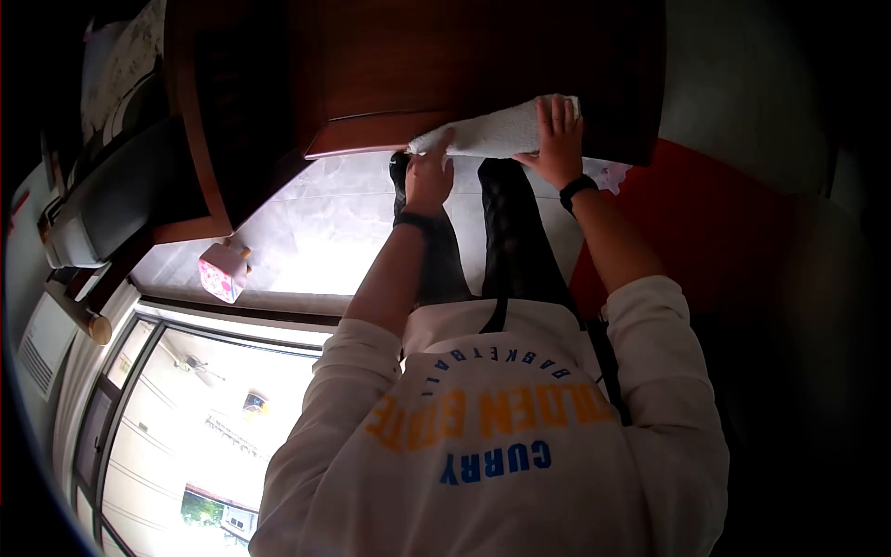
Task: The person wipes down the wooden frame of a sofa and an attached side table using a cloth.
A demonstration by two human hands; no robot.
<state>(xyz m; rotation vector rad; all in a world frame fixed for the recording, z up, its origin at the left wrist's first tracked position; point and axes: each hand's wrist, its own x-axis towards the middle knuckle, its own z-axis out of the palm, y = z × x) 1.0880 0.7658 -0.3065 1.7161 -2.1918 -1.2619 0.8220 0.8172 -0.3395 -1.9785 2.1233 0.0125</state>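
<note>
A folded white towel (pixel 497 133) lies along the near edge of a dark wooden table (pixel 464 56). My right hand (pixel 559 139) rests flat on the towel's right end, fingers stretched across it and thumb apart along its near edge. At the towel's narrower left end is my left hand (pixel 430 181). Its fingers are apart, some reaching onto the cloth, with the index finger slightly blurred. Both wrists wear dark bands.
A dark chair (pixel 121 200) stands at the left. Below the table are pale floor tiles (pixel 325 223) and a small stool with a pink patterned top (pixel 223 273). A red surface (pixel 687 223) lies at the right. Bright glass doors (pixel 204 418) are at lower left.
</note>
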